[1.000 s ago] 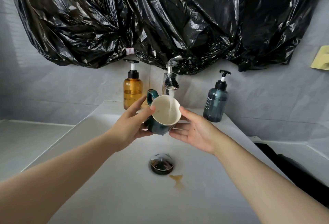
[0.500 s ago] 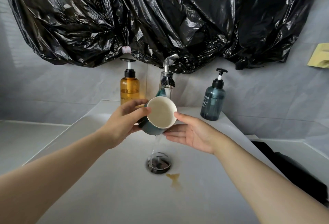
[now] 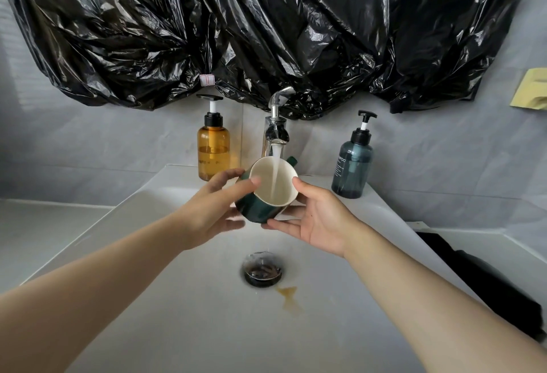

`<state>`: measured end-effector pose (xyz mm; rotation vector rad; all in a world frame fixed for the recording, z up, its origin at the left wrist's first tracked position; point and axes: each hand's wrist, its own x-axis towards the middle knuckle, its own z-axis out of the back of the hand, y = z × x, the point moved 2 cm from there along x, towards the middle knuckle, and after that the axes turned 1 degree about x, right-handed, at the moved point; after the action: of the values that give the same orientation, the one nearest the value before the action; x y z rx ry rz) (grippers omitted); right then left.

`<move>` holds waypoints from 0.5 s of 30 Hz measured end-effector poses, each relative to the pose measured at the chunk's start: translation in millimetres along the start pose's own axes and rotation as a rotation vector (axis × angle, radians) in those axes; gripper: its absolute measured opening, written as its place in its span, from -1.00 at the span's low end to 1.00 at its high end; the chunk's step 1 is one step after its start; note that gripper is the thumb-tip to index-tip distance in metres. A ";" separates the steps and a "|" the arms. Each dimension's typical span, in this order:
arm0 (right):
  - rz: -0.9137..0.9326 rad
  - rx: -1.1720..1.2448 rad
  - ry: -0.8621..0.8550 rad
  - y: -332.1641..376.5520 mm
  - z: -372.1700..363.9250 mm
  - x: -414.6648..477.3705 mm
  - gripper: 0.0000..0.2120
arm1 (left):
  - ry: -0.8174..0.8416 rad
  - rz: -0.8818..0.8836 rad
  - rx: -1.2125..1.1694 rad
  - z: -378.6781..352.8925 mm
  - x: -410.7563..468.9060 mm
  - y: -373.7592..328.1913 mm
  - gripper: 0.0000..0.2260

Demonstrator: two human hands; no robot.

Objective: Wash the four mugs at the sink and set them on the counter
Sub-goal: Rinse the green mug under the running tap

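The mug (image 3: 262,209) is over the sink (image 3: 177,298), right under the tap (image 3: 276,130), with the stream running into its pale inside. Both hands are clamped on it: the left hand (image 3: 207,212) wraps the dark green side with its thumb on the rim, and the right hand (image 3: 316,218) has its thumb on the opposite rim edge and its fingers laid beneath. The step in hand looks like rinsing. To do it well, I would turn the mug slowly so the water sweeps the whole inner wall and not one strip, then tip it out over the drain (image 3: 263,269) and keep the wet outside from slipping. The mug is tilted rather than upright: its long axis runs from the base, low and to the left, up to the mouth, which faces the person and slightly upward. Its handle (image 3: 292,160) sticks out on the far right side, beside the tap.
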<state>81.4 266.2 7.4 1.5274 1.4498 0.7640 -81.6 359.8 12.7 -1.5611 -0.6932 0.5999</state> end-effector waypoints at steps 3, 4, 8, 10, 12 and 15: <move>-0.045 -0.046 0.017 0.0 2.0 -0.4 -0.53 | -0.019 -0.002 -0.048 -2.3 1.7 3.9 -0.62; -0.066 -0.087 0.017 0.4 3.1 -0.6 -0.51 | -0.038 -0.011 -0.071 -1.3 2.7 3.7 -0.66; -0.052 -0.310 -0.132 4.4 6.3 0.6 -0.43 | -0.104 0.036 -0.036 6.7 5.3 1.5 -0.58; 0.010 -0.314 -0.151 5.1 8.9 2.4 -0.35 | -0.126 0.056 0.008 8.7 5.9 3.0 -0.58; 0.060 -0.327 -0.106 5.3 8.7 2.2 -0.40 | -0.136 0.079 0.016 7.9 6.3 4.2 -0.63; 0.130 -0.345 -0.079 7.0 4.6 -2.1 -0.60 | -0.146 0.079 0.011 4.6 5.7 2.8 -0.57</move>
<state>88.3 263.6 11.9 1.3752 1.1019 0.9653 -80.8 367.0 9.5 -1.5514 -0.7389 0.7815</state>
